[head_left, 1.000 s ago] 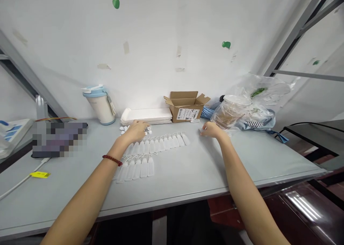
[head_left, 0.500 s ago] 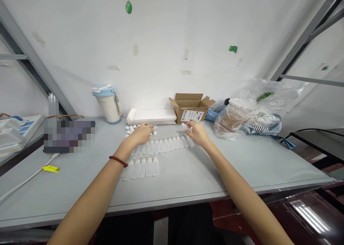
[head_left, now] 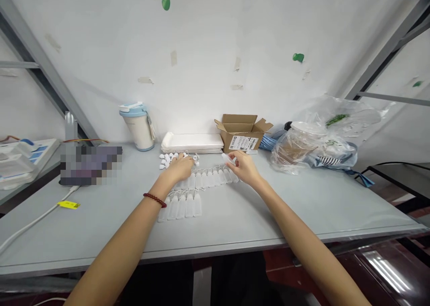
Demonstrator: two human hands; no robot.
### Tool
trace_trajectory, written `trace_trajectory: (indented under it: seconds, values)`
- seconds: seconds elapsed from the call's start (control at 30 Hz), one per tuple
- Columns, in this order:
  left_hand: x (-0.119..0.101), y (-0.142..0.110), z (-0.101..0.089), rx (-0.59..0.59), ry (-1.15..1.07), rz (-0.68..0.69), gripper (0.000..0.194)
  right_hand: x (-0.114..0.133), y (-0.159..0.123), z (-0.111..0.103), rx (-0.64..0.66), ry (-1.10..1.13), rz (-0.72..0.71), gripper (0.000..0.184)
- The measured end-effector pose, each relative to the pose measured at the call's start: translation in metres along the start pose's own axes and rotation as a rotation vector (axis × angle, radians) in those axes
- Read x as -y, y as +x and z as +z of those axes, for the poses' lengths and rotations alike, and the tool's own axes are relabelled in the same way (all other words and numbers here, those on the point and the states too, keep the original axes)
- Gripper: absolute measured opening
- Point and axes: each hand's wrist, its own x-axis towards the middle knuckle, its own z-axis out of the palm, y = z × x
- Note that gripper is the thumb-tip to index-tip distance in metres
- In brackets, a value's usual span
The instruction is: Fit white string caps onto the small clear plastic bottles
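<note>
My left hand (head_left: 182,167) reaches to a loose group of small white caps (head_left: 164,161) on the table. Its fingers are bent down and closed; whatever they hold is hidden. Between the thumb and fingers of my right hand (head_left: 244,165) is a small translucent white bottle (head_left: 226,158), tilted above the table. Below both hands lies a row of similar flat translucent bottles (head_left: 208,178) with white cords at their tops. Nearer to me is a shorter row of bottles (head_left: 181,206), partly behind my left wrist.
Behind the caps lies a stack of flat white packs (head_left: 193,143), with an open cardboard box (head_left: 240,138) beside it. A tumbler (head_left: 137,127) stands back left, near a blurred dark device (head_left: 90,165) and a white cable (head_left: 36,218). Plastic bags with a cup (head_left: 298,147) sit at right.
My right hand has shifted slightly left with the small bottle. My left hand's fingers have drawn in and down at the caps. The whole view has shifted a little.
</note>
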Motion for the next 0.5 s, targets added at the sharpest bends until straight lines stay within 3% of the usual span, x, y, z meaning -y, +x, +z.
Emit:
trace_trajectory:
  seconds: [0.33,0.5]
  values:
    - [0.000,-0.005,-0.005,0.014,0.040,0.020,0.043,-0.001,0.000,-0.001,-0.017,-0.003,-0.011,0.012]
    - [-0.002,-0.013,-0.019,-0.202,-0.096,0.106,0.051,0.001,-0.002,0.003,-0.002,0.070,-0.026,0.027]
